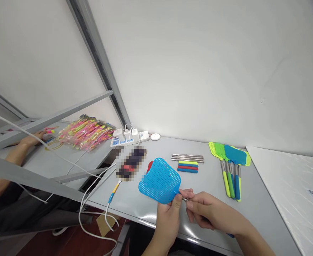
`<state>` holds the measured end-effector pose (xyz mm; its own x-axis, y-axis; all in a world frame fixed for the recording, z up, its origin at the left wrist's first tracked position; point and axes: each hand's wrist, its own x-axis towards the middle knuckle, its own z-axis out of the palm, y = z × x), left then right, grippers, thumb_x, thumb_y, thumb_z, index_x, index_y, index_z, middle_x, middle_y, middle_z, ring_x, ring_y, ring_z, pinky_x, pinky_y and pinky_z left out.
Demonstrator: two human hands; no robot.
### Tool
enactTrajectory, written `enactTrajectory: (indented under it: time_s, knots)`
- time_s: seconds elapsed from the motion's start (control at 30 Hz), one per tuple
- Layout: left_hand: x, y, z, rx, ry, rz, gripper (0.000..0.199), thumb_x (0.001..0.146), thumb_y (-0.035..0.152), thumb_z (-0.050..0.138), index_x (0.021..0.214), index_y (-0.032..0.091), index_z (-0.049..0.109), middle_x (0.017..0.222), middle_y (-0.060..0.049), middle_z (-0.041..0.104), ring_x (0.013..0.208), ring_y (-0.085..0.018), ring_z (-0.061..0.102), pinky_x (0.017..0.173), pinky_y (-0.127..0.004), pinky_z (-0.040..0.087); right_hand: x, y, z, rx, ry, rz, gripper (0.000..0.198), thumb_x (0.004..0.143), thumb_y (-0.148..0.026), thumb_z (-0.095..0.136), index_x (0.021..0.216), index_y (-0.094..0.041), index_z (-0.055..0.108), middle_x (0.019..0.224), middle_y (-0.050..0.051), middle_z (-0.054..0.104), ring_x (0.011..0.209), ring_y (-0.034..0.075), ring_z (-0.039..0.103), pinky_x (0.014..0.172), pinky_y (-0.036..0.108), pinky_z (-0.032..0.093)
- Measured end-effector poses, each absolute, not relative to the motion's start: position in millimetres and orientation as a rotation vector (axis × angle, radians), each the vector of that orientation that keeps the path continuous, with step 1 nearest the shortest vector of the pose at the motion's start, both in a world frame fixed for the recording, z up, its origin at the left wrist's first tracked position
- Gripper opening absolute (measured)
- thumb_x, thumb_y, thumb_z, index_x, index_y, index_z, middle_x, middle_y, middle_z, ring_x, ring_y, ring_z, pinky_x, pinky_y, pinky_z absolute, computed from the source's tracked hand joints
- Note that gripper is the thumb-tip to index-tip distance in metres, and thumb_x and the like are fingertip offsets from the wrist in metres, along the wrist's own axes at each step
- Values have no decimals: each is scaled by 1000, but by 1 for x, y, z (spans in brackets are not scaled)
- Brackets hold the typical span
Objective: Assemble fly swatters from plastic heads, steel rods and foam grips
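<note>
A blue fly swatter [160, 179] is held in front of me, its perforated head tilted up to the left. My left hand [169, 213] is closed round the neck below the head, thumb on top. Just right of it, my right hand [208, 211] pinches the short metal rod of the same swatter. A bit of blue handle [230, 235] shows beneath my right wrist; most of the shaft is hidden by that hand. Behind lie several metal rods [187, 158] and several coloured handles [187, 167]. Part of a red swatter head [149, 165] peeks out behind the blue one.
Several finished-looking fly swatters [232, 170] lie overlapping at the right. A power strip [130, 138], a blurred phone [132, 163] and white cables [84, 199] occupy the left. Beyond the metal frame [73, 106], another person's hand [36, 137] is near bagged colourful items [85, 133].
</note>
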<state>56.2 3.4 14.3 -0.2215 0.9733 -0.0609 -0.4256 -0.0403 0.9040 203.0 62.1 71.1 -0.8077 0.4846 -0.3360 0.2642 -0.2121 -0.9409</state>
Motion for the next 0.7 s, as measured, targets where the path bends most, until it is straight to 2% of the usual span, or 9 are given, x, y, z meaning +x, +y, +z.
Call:
enactTrajectory:
  time_s: [0.17,0.33,0.43,0.57,0.7]
  knots:
    - [60,7,11,629,971,1524,30,84,47,66,87,18,69,107,-14,73,114,-30,62,104,-48,41,196,67,69,-869,-1921,2026,41,98,-49,37,75,-19,54,51,-7,36,48,9,28,48,23,23]
    - [58,13,14,549,969,1583,28,84,46,66,87,18,70,111,-12,72,115,-27,61,107,-46,38,191,65,76,-1031,-2238,1367,39,99,-42,36,73,-21,55,64,-3,53,60,12,45,55,24,33]
    - [56,16,16,556,1025,1634,27,83,45,69,86,18,71,109,-11,73,113,-26,62,107,-45,39,192,62,76,-1105,-2396,1054,37,100,-40,35,74,-23,54,64,-3,57,60,13,50,55,24,34]
    - [37,20,28,442,1030,1748,26,80,43,72,83,17,71,96,-9,75,95,-22,69,96,-41,49,202,59,71,-1235,-2517,793,37,100,-43,35,70,-23,44,60,-3,55,55,14,50,51,25,29]
    - [2,26,47,356,1023,1982,28,72,44,80,77,18,70,83,-4,74,81,-18,70,82,-35,55,220,58,67,-1302,-2550,806,40,99,-46,35,67,-23,37,57,-4,53,52,14,48,49,25,28]
